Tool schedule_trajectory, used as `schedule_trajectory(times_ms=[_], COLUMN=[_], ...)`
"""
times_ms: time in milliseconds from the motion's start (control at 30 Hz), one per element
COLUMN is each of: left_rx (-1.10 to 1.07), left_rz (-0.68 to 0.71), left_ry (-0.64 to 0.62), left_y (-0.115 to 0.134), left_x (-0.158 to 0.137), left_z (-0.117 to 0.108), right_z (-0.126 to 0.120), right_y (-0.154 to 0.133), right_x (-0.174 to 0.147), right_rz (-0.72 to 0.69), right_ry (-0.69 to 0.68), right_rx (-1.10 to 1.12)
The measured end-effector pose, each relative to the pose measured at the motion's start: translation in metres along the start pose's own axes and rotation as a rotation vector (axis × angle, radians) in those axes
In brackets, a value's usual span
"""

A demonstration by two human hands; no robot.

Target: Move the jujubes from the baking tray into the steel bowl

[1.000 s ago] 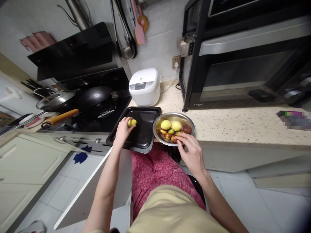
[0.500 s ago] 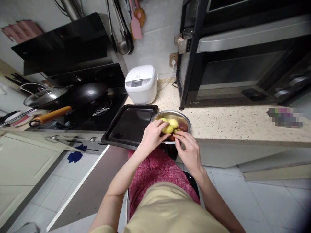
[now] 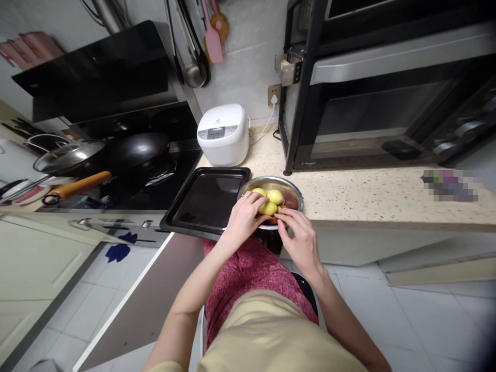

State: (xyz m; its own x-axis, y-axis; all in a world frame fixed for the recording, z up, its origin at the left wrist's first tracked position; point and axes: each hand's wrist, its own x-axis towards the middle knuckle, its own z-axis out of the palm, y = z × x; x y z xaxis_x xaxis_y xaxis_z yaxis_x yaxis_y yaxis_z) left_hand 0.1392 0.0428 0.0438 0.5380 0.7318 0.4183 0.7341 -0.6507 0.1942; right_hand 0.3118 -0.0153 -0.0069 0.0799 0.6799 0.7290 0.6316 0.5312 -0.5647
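Observation:
A round metal bowl (image 3: 296, 190) stands at the counter's front edge. In it are several smooth yellow oval pieces (image 3: 275, 196), whose kind I cannot tell, among reddish-brown contents. My left hand (image 3: 244, 214), a ring on one finger, reaches in from the left. Its fingers and thumb are closed about one yellow piece (image 3: 267, 208) near the front of the bowl. From the right, my right hand (image 3: 300, 232) has thumb and fingertips pinched together over the bowl's front, close to the left thumb. What sits between those right fingertips is too small to make out.
A black baking tray (image 3: 209, 199) lies left of the bowl, overhanging the counter edge. Behind it stands a white rice cooker (image 3: 223, 135). A large oven (image 3: 364, 113) is at the right. Pans, including a black wok (image 3: 141, 147), sit on the stove. A cabinet door (image 3: 143, 294) hangs open below.
The view has shifted slightly. Both hands stay at the bowl in nearly the same pose, with only slight movement of the fingers.

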Motion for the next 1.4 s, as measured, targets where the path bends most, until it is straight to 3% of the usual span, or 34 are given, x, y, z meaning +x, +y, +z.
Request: schedule_trajectory(times_ms=[400, 633, 833, 933, 1200, 1400], left_rx=[-0.135, -0.23, -0.177, -0.168, -0.216, -0.215], left_rz=[-0.025, -0.177, -0.241, -0.259, -0.297, -0.299], left_ry=[0.143, 0.29, 0.324, 0.276, -0.04, -0.148], left_y=[0.0, -0.001, -0.013, -0.021, -0.049, -0.054], left_x=[-0.014, -0.056, -0.087, -0.096, -0.12, -0.122], left_z=[-0.012, -0.032, -0.043, -0.048, -0.049, -0.043], right_z=[-0.002, -0.011, -0.016, -0.019, -0.034, -0.037], right_y=[-0.001, -0.001, -0.007, -0.011, -0.018, -0.023], right_x=[0.0, 0.0, -0.006, -0.01, -0.016, -0.02], right_rz=[-0.047, -0.056, -0.076, -0.091, -0.077, -0.084], right_ry=[0.019, 0.055, 0.082, 0.079, 0.064, 0.05], right_rx=[-0.025, -0.051, -0.086, -0.111, -0.144, -0.143])
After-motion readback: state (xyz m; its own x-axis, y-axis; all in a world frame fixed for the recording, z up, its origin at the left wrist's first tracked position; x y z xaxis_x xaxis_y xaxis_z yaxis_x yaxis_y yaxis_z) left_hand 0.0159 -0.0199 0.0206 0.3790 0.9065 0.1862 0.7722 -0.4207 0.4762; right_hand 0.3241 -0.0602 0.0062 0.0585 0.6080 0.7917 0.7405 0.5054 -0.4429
